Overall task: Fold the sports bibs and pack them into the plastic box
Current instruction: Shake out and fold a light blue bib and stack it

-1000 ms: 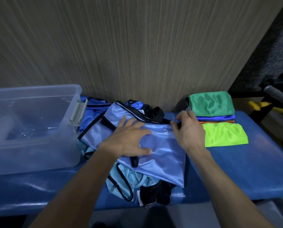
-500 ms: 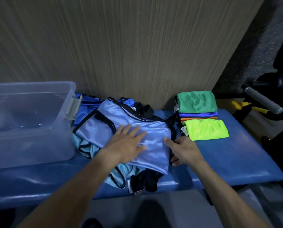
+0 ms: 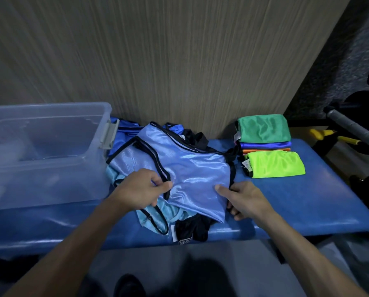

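The left hand [image 3: 143, 190], flat on the light-blue bib [image 3: 187, 168] half a second ago, now pinches its black-trimmed edge, while the right hand [image 3: 242, 199] grips the bib's near right edge on the blue bench [image 3: 308, 202], beside the clear plastic box [image 3: 44, 151].

Just one head-worn wide-angle cam here, looking forward and down from above the blue bench [image 3: 308, 202], pretty close in, wood-grain wall [image 3: 179, 61] straight ahead. No second view sharing anything.
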`<state>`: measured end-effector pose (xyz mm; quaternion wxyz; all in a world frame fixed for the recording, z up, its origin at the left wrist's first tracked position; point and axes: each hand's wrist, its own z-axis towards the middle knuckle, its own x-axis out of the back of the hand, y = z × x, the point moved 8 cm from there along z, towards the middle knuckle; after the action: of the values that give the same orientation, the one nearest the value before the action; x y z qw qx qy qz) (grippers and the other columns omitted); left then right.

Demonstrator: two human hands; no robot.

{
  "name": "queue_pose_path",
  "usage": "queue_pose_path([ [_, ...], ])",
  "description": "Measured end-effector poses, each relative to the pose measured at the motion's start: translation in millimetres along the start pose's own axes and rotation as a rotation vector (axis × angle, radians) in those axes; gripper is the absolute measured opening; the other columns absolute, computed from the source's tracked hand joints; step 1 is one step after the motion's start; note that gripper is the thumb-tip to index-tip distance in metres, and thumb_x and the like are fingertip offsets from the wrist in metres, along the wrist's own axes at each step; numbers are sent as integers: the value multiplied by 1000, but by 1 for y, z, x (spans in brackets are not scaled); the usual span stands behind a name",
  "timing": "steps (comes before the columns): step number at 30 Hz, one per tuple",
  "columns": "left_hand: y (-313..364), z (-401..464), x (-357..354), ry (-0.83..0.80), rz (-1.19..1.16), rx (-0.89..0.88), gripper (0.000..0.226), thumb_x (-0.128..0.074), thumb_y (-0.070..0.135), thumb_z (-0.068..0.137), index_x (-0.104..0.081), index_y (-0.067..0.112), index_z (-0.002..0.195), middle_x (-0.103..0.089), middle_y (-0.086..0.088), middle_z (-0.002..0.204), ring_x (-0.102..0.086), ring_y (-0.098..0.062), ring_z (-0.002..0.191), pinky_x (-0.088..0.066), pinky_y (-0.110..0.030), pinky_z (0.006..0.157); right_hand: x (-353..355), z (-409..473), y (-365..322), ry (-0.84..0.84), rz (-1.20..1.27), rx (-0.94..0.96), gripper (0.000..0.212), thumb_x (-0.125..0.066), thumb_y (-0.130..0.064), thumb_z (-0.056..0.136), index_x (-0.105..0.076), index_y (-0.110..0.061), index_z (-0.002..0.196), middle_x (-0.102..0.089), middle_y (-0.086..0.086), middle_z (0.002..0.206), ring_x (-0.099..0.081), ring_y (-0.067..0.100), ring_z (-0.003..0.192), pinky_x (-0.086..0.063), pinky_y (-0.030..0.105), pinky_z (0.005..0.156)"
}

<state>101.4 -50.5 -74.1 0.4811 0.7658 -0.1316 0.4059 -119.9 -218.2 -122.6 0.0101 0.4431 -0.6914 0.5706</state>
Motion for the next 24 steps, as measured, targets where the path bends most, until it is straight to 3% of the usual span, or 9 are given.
queue_pose_path([
  [4, 1, -3, -14, -39, -168, -13, 38, -67, 49, 94, -69, 14, 81, -66, -3, 57, -49, -11, 44, -39, -24, 47, -3, -7, -4, 35, -28, 47, 47, -74, -45, 89, -68, 1, 85, -61, 3, 60, -57, 16, 48, -52, 28, 46],
  [8, -1, -5, -33, -94, -276, 26, 47, -66, 46, 96, -56, 4, 79, -64, -5, 57, -41, -17, 47, -32, -26, 47, -1, -11, -4, 85, 23, 54, 37, -74, -39, 90, -61, -5, 81, -59, 3, 58, -56, 18, 46, -52, 30, 45],
  [12, 1, -8, -32, -17, -250, 31, 47, -65, 42, 98, -58, -2, 82, -64, -3, 55, -43, -16, 45, -35, -27, 48, -3, -13, -4, 91, 92, 41, 38, -73, -37, 92, -55, -7, 77, -55, 7, 56, -52, 17, 42, -47, 27, 43],
  [16, 0, -12, -18, 108, -209, 1, 27, -70, 45, 93, -59, 20, 93, -68, -1, 62, -55, -9, 48, -43, -30, 54, -6, -10, -3, 109, 130, 38, 37, -71, -35, 93, -53, -8, 75, -54, 8, 58, -53, 19, 45, -50, 29, 47],
  [19, -1, -14, -19, 121, -285, -2, 21, -73, 45, 91, -58, 33, 100, -70, -2, 66, -60, -14, 55, -46, -32, 55, -7, -10, -3, 109, 125, 43, 36, -70, -32, 94, -52, -10, 73, -54, 6, 57, -53, 19, 45, -51, 30, 47],
  [24, 4, -17, -33, 5, -377, -10, 23, -70, 41, 94, -69, 19, 99, -66, -2, 59, -43, -15, 49, -36, -26, 47, -7, -11, -2, 102, 115, 39, 33, -70, -30, 94, -53, -10, 73, -56, 6, 57, -54, 19, 46, -51, 29, 47],
])
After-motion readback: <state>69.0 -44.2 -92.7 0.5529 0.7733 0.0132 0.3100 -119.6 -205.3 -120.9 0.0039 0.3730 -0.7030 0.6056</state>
